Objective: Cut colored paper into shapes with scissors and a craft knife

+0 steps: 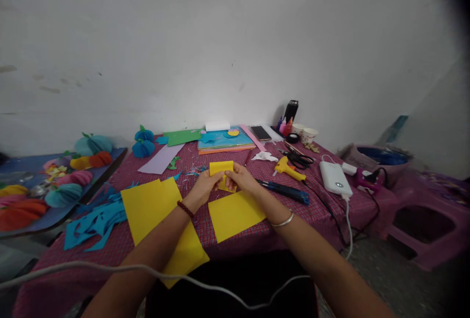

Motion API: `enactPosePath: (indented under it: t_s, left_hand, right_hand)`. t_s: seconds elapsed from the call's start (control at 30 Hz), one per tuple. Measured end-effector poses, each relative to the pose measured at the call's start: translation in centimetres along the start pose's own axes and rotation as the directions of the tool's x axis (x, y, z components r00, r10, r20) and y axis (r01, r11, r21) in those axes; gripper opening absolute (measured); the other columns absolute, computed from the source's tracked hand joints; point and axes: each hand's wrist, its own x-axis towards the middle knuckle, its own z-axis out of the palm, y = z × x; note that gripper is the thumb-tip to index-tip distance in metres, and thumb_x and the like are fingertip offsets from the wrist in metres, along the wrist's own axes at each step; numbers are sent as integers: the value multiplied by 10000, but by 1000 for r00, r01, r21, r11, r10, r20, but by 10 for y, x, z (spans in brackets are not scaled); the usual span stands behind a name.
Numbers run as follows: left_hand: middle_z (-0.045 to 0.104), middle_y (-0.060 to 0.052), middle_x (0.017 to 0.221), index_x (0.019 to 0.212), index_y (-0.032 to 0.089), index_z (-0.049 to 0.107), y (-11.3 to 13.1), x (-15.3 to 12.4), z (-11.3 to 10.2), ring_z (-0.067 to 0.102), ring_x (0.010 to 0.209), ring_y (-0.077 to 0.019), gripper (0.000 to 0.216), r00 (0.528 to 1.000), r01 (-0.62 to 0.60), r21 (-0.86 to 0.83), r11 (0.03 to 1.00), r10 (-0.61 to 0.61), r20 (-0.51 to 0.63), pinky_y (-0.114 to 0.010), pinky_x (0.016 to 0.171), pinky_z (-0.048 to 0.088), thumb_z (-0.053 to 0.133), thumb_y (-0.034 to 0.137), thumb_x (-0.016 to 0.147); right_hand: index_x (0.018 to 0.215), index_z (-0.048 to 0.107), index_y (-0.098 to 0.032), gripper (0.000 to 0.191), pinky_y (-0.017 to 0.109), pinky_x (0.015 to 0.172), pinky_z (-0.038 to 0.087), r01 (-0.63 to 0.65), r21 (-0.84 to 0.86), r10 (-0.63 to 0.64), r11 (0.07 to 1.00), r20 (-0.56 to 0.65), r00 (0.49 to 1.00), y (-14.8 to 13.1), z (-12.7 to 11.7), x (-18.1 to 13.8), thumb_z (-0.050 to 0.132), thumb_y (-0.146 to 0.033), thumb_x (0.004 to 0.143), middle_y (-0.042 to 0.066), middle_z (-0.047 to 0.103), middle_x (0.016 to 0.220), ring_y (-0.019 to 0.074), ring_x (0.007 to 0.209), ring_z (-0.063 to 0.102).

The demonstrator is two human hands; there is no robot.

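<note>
Between both hands, just above the table's middle, is a folded piece of yellow paper (222, 166). My left hand (207, 183), with a dark red bead bracelet at the wrist, pinches its left side. Its right side is pinched by my right hand (240, 178), which has a silver bangle further down the arm. Under my right forearm lies a flat yellow sheet (231, 215). Larger yellow sheets (147, 205) spread below my left forearm, one reaching over the table's front edge. The fingertips partly cover the folded piece.
Right of my hands lie a blue cutter (284, 190), a yellow glue gun (290, 168), black scissors (299, 159) and a white power bank (335, 178). Blue paper scraps (97, 222) are at left; stacked coloured sheets (223, 144) lie at back. A white cable (147, 270) crosses in front.
</note>
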Motion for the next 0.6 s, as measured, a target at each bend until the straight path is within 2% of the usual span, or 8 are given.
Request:
enactPosePath:
  t_s: [0.13, 0.2, 0.43, 0.6]
  left_hand:
    - [460, 62, 482, 593, 153, 529, 2, -2, 2, 369, 433, -53, 300, 999, -20, 76, 997, 23, -35, -202, 440, 282, 723, 378, 629]
    - [507, 47, 515, 618, 142, 566, 3, -2, 2, 418, 467, -67, 272, 999, -18, 111, 994, 22, -37, -204, 467, 320, 732, 357, 613]
    - [651, -25, 663, 716, 107, 661, -1, -4, 5, 563, 568, -125, 266, 998, 10, 188, 982, -21, 60, -239, 558, 425, 713, 354, 633]
    - [685, -41, 709, 761, 108, 684, -1, -3, 0, 606, 615, -147, 231, 992, 12, 205, 979, -38, 122, -251, 597, 452, 724, 282, 615]
  right_hand:
    - [797, 495, -198, 332, 185, 433, 386, 49, -43, -51, 998, -48, 998, 0, -4, 2, 720, -407, 671, -62, 579, 594, 81, 465, 511]
    - [755, 507, -191, 353, 178, 464, 378, 73, -49, -77, 996, -78, 994, -1, -6, 2, 755, -401, 618, -69, 555, 614, 70, 504, 493]
    - [641, 515, -176, 385, 198, 468, 332, 52, -52, -55, 997, -50, 997, -5, -8, -2, 790, -427, 540, -65, 521, 557, 80, 496, 458]
    - [658, 563, -159, 385, 215, 504, 359, 53, -33, -55, 998, -61, 997, -7, -17, -1, 782, -461, 564, -46, 555, 583, 82, 504, 471]
